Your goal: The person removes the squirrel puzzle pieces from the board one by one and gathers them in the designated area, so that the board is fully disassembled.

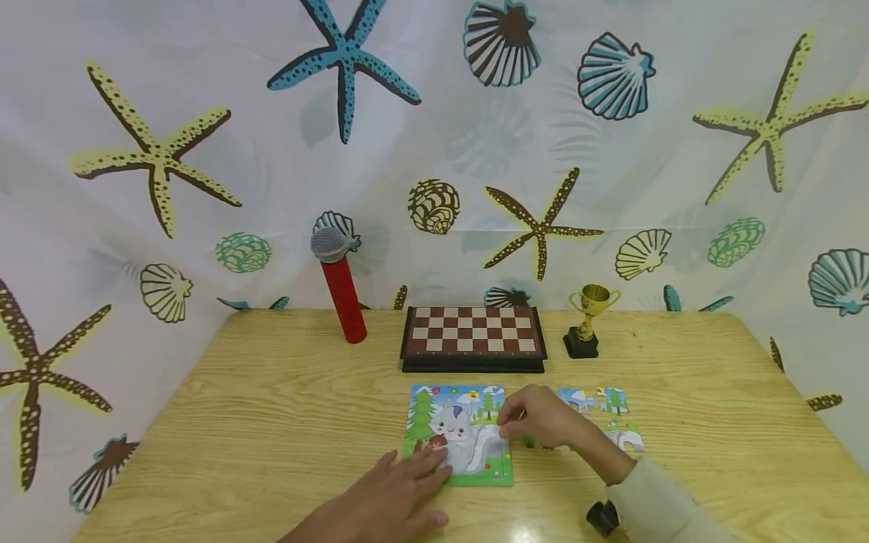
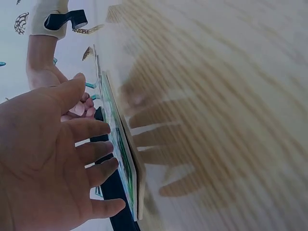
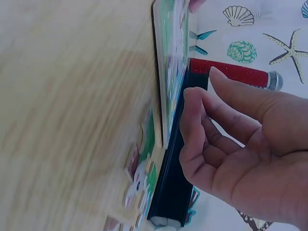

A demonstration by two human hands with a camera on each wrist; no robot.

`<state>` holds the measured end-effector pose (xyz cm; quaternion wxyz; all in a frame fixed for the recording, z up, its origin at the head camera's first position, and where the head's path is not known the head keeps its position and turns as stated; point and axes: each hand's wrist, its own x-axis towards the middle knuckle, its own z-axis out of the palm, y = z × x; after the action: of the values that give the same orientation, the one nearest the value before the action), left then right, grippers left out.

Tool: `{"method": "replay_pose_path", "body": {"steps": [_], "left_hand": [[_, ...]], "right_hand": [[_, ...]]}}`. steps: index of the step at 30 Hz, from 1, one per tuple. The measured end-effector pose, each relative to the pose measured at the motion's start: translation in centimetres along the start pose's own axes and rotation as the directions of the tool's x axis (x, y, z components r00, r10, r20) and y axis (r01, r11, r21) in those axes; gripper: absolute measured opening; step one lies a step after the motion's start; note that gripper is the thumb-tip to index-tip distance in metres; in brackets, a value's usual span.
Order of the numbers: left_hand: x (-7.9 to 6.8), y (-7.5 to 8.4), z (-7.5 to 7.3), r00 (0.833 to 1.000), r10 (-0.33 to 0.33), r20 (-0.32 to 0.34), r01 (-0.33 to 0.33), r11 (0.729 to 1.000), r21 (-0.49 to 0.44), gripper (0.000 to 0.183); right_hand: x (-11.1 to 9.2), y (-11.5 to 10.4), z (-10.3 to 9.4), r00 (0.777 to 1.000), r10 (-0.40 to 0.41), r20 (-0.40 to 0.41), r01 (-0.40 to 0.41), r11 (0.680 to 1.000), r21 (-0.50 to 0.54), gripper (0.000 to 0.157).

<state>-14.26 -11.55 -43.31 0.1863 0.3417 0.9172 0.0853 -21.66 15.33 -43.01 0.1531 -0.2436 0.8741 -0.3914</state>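
Two bare hands flank a squirrel puzzle [image 1: 460, 434], which lies on the wooden table [image 1: 271, 422] before a chessboard [image 1: 473, 332]. The left hand [image 1: 397, 490], fingers extended, lies across the puzzle's lower left part. The right hand [image 1: 545, 417], fingers curled, is at its right edge; whether it pinches anything cannot be told. Loose pieces [image 1: 618, 400] lie farther right.

No words, labels, brands, numbers or signs can be read on the squirrel puzzle [image 1: 465, 446], chessboard [image 1: 473, 335], microphone [image 1: 345, 294] or trophy [image 1: 587, 326].
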Motion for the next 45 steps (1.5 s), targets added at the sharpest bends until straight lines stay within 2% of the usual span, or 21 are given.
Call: {"method": "replay_pose_path", "body": {"steps": [12, 24, 32, 41, 45], "left_hand": [[0.1, -0.1, 0.2, 0.999, 0.004, 0.041, -0.004, 1.000, 0.006, 0.065], [0.1, -0.2, 0.5, 1.000, 0.010, 0.027, -0.010, 1.000, 0.018, 0.065], [0.2, -0.1, 0.4, 0.999, -0.008, 0.038, 0.007, 1.000, 0.020, 0.064], [0.1, -0.1, 0.4, 1.000, -0.003, 0.025, 0.002, 0.999, 0.053, 0.064], [0.1, -0.1, 0.4, 1.000, -0.006, 0.030, 0.005, 0.999, 0.052, 0.064]], "right_hand": [[0.8, -1.0, 2.0, 0.999, 0.029, 0.014, -0.028, 0.999, -0.042, 0.004], [1.1, -1.3, 2.6, 0.997, 0.072, 0.002, -0.072, 0.996, -0.053, 0.004], [1.4, -1.2, 2.6, 0.999, 0.046, 0.003, -0.045, 0.996, -0.074, 0.008], [1.5, -1.1, 2.3, 0.999, 0.046, 0.016, -0.045, 0.998, -0.034, 0.009], [1.3, -0.8, 1.7, 0.999, 0.028, 0.040, -0.029, 0.999, 0.028, 0.005]]}}
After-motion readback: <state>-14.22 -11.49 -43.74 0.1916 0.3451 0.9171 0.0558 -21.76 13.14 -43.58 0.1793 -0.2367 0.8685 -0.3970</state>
